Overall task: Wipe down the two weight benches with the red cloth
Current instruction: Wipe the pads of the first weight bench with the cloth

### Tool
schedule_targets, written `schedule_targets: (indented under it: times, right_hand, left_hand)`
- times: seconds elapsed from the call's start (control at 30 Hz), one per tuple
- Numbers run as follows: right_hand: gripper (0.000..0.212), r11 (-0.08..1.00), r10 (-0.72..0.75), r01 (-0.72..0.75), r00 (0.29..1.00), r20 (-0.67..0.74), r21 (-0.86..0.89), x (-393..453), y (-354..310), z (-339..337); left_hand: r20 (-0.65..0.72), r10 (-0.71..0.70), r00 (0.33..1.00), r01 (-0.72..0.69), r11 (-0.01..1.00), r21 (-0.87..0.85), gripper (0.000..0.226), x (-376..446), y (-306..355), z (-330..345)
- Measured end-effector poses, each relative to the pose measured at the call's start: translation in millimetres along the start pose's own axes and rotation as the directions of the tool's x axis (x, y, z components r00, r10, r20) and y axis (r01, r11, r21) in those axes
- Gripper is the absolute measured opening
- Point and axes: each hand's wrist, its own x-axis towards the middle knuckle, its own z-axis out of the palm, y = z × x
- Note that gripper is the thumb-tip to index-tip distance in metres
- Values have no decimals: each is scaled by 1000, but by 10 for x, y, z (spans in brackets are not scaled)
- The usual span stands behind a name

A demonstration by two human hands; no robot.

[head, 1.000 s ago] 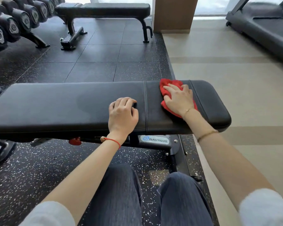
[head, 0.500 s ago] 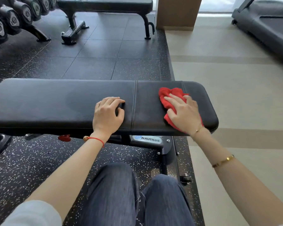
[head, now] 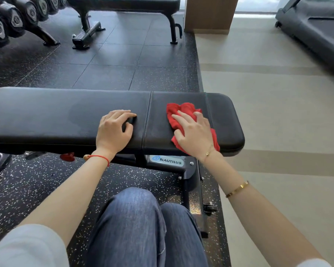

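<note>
A black padded weight bench (head: pixel 46 116) lies across the view right in front of me. My right hand (head: pixel 193 132) presses the crumpled red cloth (head: pixel 178 110) flat onto the short seat pad at the bench's right end. My left hand (head: pixel 115 130) rests on the long pad just left of the seam, fingers curled, holding nothing. A second black bench (head: pixel 123 3) stands farther back at the top of the view.
A rack of dumbbells (head: pixel 10 20) lines the upper left. A wooden pillar (head: pixel 208 14) rises beyond the far bench, and a treadmill (head: pixel 316 29) occupies the upper right. My knees in jeans (head: pixel 143 224) are below the near bench, above its frame with a Nautilus label (head: pixel 168 161).
My right hand slid the cloth toward me and to the right, then back left a little on the seat pad. My left hand stayed put on the bench.
</note>
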Motion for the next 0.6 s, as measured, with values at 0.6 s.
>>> schedule_targets:
  times: [0.6]
  right_hand:
    - [48, 912, 408, -408, 913, -13, -38, 920, 597, -57]
  left_hand:
    - [-20, -3, 1000, 3, 1000, 3, 31, 26, 1, 12]
